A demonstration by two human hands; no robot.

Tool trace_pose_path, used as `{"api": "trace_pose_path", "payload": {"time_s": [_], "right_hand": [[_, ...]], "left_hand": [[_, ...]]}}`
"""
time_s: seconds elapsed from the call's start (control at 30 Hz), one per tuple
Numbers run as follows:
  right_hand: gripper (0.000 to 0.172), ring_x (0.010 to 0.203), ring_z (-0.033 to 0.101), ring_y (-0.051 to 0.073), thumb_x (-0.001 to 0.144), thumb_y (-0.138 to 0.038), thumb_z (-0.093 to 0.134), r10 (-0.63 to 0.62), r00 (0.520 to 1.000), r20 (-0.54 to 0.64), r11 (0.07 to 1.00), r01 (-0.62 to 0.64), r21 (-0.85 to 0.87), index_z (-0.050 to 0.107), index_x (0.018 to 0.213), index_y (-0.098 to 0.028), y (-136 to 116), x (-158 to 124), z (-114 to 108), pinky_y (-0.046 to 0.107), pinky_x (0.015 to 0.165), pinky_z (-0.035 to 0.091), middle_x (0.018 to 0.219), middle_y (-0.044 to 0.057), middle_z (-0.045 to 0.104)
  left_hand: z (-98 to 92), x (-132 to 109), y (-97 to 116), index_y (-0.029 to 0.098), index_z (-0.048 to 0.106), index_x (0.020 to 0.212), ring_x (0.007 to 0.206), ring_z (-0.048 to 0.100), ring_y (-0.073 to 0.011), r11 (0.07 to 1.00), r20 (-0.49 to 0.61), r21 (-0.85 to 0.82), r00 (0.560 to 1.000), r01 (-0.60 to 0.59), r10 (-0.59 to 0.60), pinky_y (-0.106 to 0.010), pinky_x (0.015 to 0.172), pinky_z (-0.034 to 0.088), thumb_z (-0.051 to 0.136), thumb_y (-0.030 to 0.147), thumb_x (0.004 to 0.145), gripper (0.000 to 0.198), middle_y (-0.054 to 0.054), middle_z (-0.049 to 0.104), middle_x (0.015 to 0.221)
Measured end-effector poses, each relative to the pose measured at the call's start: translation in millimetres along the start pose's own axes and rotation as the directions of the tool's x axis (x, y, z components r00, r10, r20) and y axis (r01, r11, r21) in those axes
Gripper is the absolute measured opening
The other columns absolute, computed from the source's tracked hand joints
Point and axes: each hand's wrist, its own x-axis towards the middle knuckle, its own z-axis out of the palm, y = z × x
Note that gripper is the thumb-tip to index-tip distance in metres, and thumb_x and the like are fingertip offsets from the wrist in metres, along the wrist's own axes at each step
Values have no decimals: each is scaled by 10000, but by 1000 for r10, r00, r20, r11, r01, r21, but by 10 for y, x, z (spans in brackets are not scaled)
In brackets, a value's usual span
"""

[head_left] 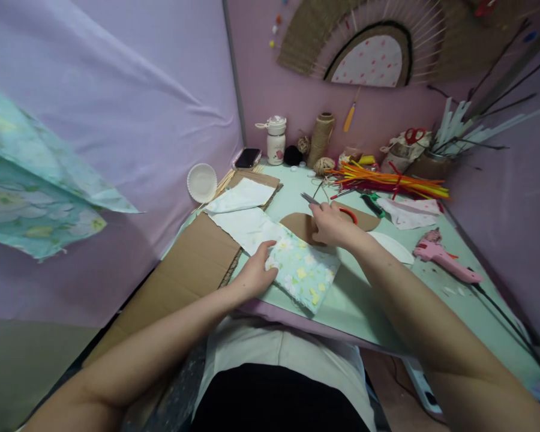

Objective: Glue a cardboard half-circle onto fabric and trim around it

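Cloth piece [308,273] on the table [364,300], cardboard cutout [299,225] just behind it, glue gun [445,259] right.

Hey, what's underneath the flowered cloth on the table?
The flowered cloth lies on the green table, its far edge seemingly over a brown cardboard piece. The left hand grips its left edge. The right hand holds scissors beyond it. Anything else beneath is covered.

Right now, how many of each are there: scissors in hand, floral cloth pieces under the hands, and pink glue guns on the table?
scissors, in the right hand: 1
floral cloth, touched by the left hand: 1
pink glue gun: 1
Total: 3
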Motion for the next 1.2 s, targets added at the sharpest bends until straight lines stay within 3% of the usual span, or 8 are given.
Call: {"api": "trace_pose_path", "payload": {"time_s": [0.17,0.33,0.43,0.57,0.67,0.77,0.97,1.2], "right_hand": [[472,1130,563,353,810,-410,681,6,1000,10,999,-7,34,580,1177,-130,4,46,-1,400,895,456,1211,204,593],[437,906,633,298,635,-464,847,73,997,27,992,-75,100,638,875,-166,-54,232,52,333,712,467,968,145,679],[356,883,633,270,683,-423,821,162,985,-58,974,-150,168,620,850,-182,-28,198,30,314,693,454,935,115,682],[190,873,633,255,887,-351,578,344,900,-268,915,-257,312,558,994,-195,75,-87,-129,326,684,447,966,111,684],[229,820,647,230,835,-402,604,392,855,-341,717,-51,695,523,955,-225,43,-366,-175,310,655,470,918,64,692],[315,702,656,207,771,-494,636,250,960,-124,412,10,911,520,918,-241,-118,-563,9,291,583,486,787,13,692],[173,746,663,223,785,-365,636,301,953,-12,584,-174,793,594,851,-210,-278,-701,521,310,629,481,827,58,733],[236,929,638,271,779,-307,643,386,910,-155,701,-180,691,661,987,-197,-338,-821,489,390,837,460,990,110,709]], "left_hand": [[-29,33,45,146,419,1395,967,650,-239,997,47,81,999,-10,6,-376,926,489,577,139,771,643,-88,677,1052],[-71,106,114,183,637,1168,1022,656,-237,957,75,266,992,-118,102,-357,954,488,581,113,789,389,-62,713,1044],[-79,162,130,186,714,981,1029,665,-214,898,137,352,964,-263,229,-331,972,486,528,58,819,277,-57,731,1032],[-69,216,75,187,708,1117,1125,647,-216,846,141,393,932,-361,333,-338,1007,487,497,82,874,339,-78,710,1161],[-82,248,14,164,667,1220,1207,614,-245,862,140,405,953,-303,269,-378,1069,461,574,112,829,405,-106,675,1265],[-140,297,-24,147,656,1243,1200,620,-256,914,165,321,965,-249,205,-379,1064,467,610,116,781,466,-105,675,1284],[-275,381,-63,172,700,1173,1176,637,-241,971,264,124,950,-204,166,-362,1060,459,631,142,760,420,-45,716,1242],[-230,305,-37,139,615,1327,1325,544,-260,930,172,309,974,-197,149,-367,1144,392,661,144,768,561,-101,600,1415]]}}
